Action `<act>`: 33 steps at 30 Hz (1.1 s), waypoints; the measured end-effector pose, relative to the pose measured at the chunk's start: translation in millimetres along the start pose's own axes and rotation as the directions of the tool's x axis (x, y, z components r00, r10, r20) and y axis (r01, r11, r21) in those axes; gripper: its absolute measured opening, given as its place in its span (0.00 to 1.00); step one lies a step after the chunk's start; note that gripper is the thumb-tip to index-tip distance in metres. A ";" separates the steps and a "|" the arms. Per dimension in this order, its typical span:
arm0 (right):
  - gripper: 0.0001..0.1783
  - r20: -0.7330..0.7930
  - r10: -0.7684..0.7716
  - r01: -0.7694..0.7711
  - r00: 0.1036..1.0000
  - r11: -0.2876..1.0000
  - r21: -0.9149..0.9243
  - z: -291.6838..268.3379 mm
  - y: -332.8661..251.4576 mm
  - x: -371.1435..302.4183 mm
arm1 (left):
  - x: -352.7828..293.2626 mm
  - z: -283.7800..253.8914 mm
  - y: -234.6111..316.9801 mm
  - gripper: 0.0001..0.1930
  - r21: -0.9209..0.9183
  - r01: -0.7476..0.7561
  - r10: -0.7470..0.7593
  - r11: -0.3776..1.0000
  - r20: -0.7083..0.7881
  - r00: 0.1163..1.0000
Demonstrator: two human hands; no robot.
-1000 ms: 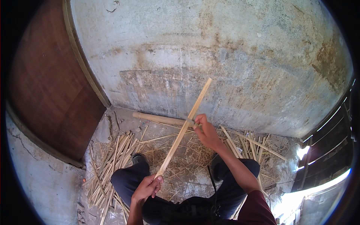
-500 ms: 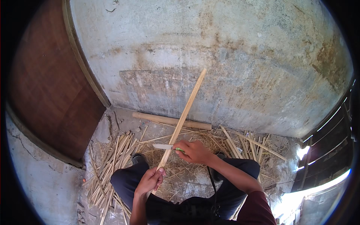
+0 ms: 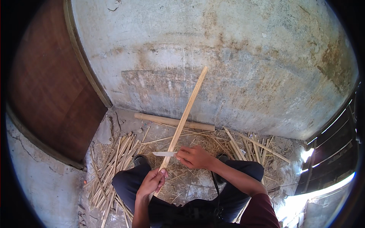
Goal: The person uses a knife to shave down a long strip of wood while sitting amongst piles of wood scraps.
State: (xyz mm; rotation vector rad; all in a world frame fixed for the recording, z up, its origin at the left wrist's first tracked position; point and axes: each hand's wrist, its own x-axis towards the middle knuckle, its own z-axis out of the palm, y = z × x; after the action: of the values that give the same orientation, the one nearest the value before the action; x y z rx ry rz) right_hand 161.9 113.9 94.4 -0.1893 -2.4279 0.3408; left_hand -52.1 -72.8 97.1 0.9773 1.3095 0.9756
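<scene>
We grasped a pale strip (image 3: 187,113) in our left hand (image 3: 151,183) and a knife (image 3: 161,154) in our right hand (image 3: 195,157), its blade crossing the strip just ahead of the left, where a slip could have cut us.

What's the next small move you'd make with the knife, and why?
Probably have the right hand ease the knife up the pale strip, toward its far end. The blade crosses the strip only a little above where the left hand grips it, so sliding farther down could bring it against that hand.
</scene>
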 end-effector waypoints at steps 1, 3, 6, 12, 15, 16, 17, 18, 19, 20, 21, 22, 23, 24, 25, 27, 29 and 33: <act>0.05 -0.001 0.003 -0.003 1.000 1.000 0.017 -1.3 -1.3 1.1 | -0.2 0.1 0.2 0.20 -0.018 0.004 -0.004 1.000 0.003 1.000; 0.05 -0.003 0.007 -0.007 1.000 0.999 0.033 -0.9 -1.3 1.6 | -1.8 0.5 2.7 0.20 -0.027 0.019 -0.019 0.999 0.004 1.000; 0.06 -0.019 0.023 -0.022 1.000 0.997 0.074 1.0 0.3 0.0 | -2.3 -0.2 5.3 0.19 -0.039 0.047 -0.047 0.998 0.014 0.999; 0.05 -0.037 0.007 -0.006 0.999 1.000 0.030 -6.0 -5.3 6.6 | -2.5 -2.5 2.2 0.19 -0.053 0.035 -0.035 0.998 0.010 0.999; 0.04 -0.021 0.020 -0.020 1.000 1.000 0.002 -10.0 -4.1 8.6 | -1.4 0.4 5.6 0.19 -0.049 0.033 -0.033 0.998 -0.004 0.999; 0.04 -0.029 0.007 -0.008 1.000 1.000 -0.022 -10.5 -2.3 8.8 | -0.8 1.5 7.4 0.19 -0.041 0.037 -0.038 0.998 -0.014 0.999; 0.05 -0.036 -0.005 0.004 0.999 0.999 -0.046 -10.2 -1.1 8.6 | -0.4 1.8 7.8 0.19 -0.041 0.038 -0.039 0.998 -0.013 0.999; 0.05 -0.036 -0.004 0.003 0.999 0.999 -0.046 -9.6 -0.6 8.1 | -0.2 2.0 8.1 0.20 -0.037 0.038 -0.039 0.999 -0.012 0.999; 0.05 -0.050 -0.012 0.010 0.999 0.999 -0.034 -9.2 0.4 8.3 | 0.2 2.0 8.6 0.20 -0.033 0.037 -0.037 0.999 -0.011 0.999; 0.06 -0.064 -0.019 0.018 0.998 1.000 -0.022 -8.7 1.5 8.5 | 0.7 2.1 8.5 0.20 -0.033 0.035 -0.036 0.999 -0.011 0.999; 0.06 -0.064 -0.020 0.019 0.998 1.000 -0.023 -7.7 2.9 8.1 | 1.4 2.0 7.8 0.20 -0.037 0.032 -0.033 0.999 -0.010 0.999; 0.07 -0.076 -0.021 0.019 0.997 0.999 -0.034 -6.7 3.6 7.5 | 1.7 2.3 7.0 0.20 -0.042 0.031 -0.031 0.999 -0.010 0.999; 0.07 -0.089 -0.023 0.019 0.996 0.999 -0.046 -5.9 4.2 6.6 | 1.9 2.5 6.9 0.20 -0.042 0.031 -0.032 0.999 -0.010 0.999; 0.07 -0.088 -0.023 0.019 0.996 0.999 -0.046 -5.5 5.2 5.6 | 2.2 2.7 7.1 0.20 -0.037 0.032 -0.033 0.999 -0.012 0.999; 0.07 -0.087 -0.022 0.018 0.996 0.999 -0.050 -5.5 5.5 6.1 | 2.0 2.5 7.1 0.20 -0.032 0.034 -0.034 0.999 -0.015 0.999; 0.07 -0.085 -0.022 0.018 0.996 0.998 -0.053 -5.3 5.6 6.9 | 1.3 2.3 6.9 0.20 -0.033 0.031 -0.031 0.999 -0.016 0.999; 0.07 -0.103 -0.034 0.027 0.994 0.997 -0.071 -5.9 4.7 8.4 | 0.9 2.0 7.2 0.20 -0.034 0.027 -0.027 0.999 -0.017 0.999; 0.07 -0.100 -0.034 0.024 0.994 0.995 -0.097 -11.0 6.0 9.4 | 1.1 3.9 9.3 0.20 -0.035 0.023 -0.023 0.999 -0.016 1.000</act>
State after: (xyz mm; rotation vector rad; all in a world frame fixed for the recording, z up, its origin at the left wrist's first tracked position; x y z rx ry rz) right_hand 162.1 123.9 106.5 -0.2080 -2.3455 0.1972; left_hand -48.4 -69.0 105.8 0.9272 1.3106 0.9880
